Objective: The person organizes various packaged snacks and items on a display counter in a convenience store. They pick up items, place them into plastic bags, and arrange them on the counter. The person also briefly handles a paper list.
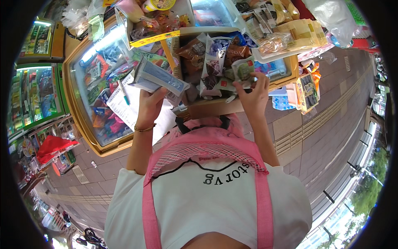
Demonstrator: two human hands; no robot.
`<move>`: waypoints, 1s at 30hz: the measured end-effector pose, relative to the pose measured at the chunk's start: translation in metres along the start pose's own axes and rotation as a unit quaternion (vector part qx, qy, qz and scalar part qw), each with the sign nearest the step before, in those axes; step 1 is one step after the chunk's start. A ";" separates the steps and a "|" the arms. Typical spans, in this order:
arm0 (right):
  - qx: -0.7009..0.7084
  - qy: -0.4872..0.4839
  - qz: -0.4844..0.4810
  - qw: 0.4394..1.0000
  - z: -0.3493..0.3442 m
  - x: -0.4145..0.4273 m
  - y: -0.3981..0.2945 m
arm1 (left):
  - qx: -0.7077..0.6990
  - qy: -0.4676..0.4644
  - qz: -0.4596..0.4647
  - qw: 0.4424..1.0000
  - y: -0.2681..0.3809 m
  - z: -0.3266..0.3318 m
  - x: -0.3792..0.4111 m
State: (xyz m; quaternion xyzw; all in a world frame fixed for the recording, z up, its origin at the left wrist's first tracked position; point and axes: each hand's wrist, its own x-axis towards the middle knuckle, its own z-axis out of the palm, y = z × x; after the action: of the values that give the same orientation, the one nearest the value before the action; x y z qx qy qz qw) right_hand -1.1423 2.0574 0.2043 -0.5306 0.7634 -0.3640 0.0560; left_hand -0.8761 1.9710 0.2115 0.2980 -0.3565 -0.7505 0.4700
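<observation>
My left hand [152, 102] holds a small stack of flat silver-and-blue wrapped packets [163, 77] above the notebook and the left edge of a box. My right hand [255, 96] is at the right side of the open cardboard box [214, 107], its thumb and fingers around the lower end of a white-and-green packet [243, 69]. Several brown ice cream or snack wrappers [193, 51] and a long clear-and-purple bag [214, 56] fill the box. A small packet with a red label [226, 85] lies near my right thumb.
Left of the box, a glass-topped chest freezer [102, 124] with a wooden-coloured frame carries an open notebook [122, 102] and a pen [123, 92]. A yellow price strip [155, 38] juts out above. Bagged buns [273, 43] lie at the back right. Lit drinks fridges [34, 96] stand at left.
</observation>
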 end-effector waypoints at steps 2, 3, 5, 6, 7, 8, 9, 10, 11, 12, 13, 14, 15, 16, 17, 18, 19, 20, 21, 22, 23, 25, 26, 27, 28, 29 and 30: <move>0.056 -0.012 -0.034 0.998 0.004 -0.006 -0.007 | -0.030 0.011 -0.020 0.999 -0.003 -0.004 0.000; 0.029 -0.034 -0.024 0.999 0.003 -0.007 -0.007 | -0.049 0.017 -0.030 0.998 -0.005 -0.005 0.001; -0.026 -0.075 -0.003 0.997 0.000 -0.007 -0.004 | -0.060 0.017 -0.017 0.998 -0.005 -0.005 0.002; -0.080 -0.051 -0.037 0.995 -0.002 -0.002 0.008 | -0.070 0.014 -0.019 0.997 -0.005 -0.005 0.002; -0.091 -0.049 -0.032 0.994 -0.003 -0.003 0.013 | -0.081 0.011 -0.022 0.996 -0.004 -0.005 0.002; -0.102 -0.047 -0.026 0.993 -0.004 -0.004 0.015 | -0.092 0.005 -0.023 0.995 -0.004 -0.003 0.003; -0.111 -0.046 -0.020 0.993 -0.006 -0.005 0.015 | -0.102 0.000 -0.024 0.995 -0.003 -0.001 0.003; -0.103 -0.048 -0.025 0.993 -0.006 -0.005 0.012 | -0.111 -0.005 -0.025 0.993 -0.003 0.001 0.002; -0.108 -0.052 -0.034 0.992 -0.010 -0.002 0.009 | -0.118 -0.009 -0.035 0.992 -0.003 0.001 0.002; -0.113 -0.056 -0.043 0.991 -0.015 0.002 0.005 | -0.124 -0.014 -0.043 0.991 -0.002 0.001 0.003; -0.117 -0.060 -0.053 0.990 -0.019 0.006 0.003 | -0.130 -0.018 -0.051 0.990 -0.001 0.001 0.003; -0.104 -0.057 -0.062 0.991 -0.021 0.010 0.004 | -0.129 -0.023 -0.049 0.990 -0.001 0.003 0.003; -0.090 -0.053 -0.070 0.992 -0.022 0.015 0.006 | -0.128 -0.029 -0.048 0.990 -0.001 0.005 0.003; -0.077 -0.049 -0.078 0.993 -0.023 0.021 0.006 | -0.127 -0.035 -0.046 0.990 -0.001 0.008 0.003; -0.067 -0.023 -0.087 0.994 -0.020 0.029 0.003 | -0.117 -0.046 -0.058 0.990 0.000 0.012 0.003; -0.060 0.005 -0.094 0.994 -0.016 0.037 -0.001 | -0.106 -0.060 -0.071 0.990 0.001 0.018 0.004; -0.053 0.032 -0.101 0.993 -0.013 0.045 -0.004 | -0.096 -0.073 -0.084 0.989 0.000 0.024 0.005; -0.044 0.041 -0.096 0.994 -0.010 0.053 -0.005 | -0.090 -0.082 -0.090 0.988 -0.004 0.028 0.008; -0.031 0.047 -0.093 0.994 -0.006 0.061 -0.006 | -0.060 -0.091 -0.096 0.989 -0.009 0.029 0.011; -0.019 0.054 -0.090 0.994 -0.004 0.064 -0.009 | -0.029 -0.101 -0.102 0.989 -0.016 0.027 0.016; -0.008 0.017 -0.094 0.995 -0.005 0.064 -0.012 | 0.001 -0.111 -0.108 0.988 -0.021 0.027 0.020; 0.017 -0.059 -0.103 0.993 -0.006 0.062 -0.020 | 0.079 -0.126 -0.110 0.983 -0.025 0.037 0.031; 0.030 -0.068 -0.121 0.990 -0.004 0.058 -0.020 | 0.114 -0.150 -0.110 0.976 -0.021 0.045 0.038; 0.040 -0.075 -0.136 0.987 -0.001 0.053 -0.018 | 0.147 -0.177 -0.112 0.967 -0.020 0.050 0.043; 0.051 -0.083 -0.153 0.983 0.001 0.050 -0.017 | 0.131 -0.184 -0.138 0.964 -0.026 0.048 0.045; 0.081 -0.080 -0.131 0.985 0.002 0.048 -0.020 | 0.198 -0.192 -0.077 0.958 -0.025 0.049 0.044; 0.112 -0.076 -0.105 0.985 0.003 0.047 -0.024 | 0.264 -0.200 -0.017 0.943 -0.023 0.051 0.043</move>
State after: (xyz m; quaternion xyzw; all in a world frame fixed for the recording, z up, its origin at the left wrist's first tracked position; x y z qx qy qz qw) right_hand -1.1423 2.0119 0.2307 -0.6245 0.6514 -0.4096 0.1341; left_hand -0.9435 1.9516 0.2167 0.2614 -0.6231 -0.6817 0.2805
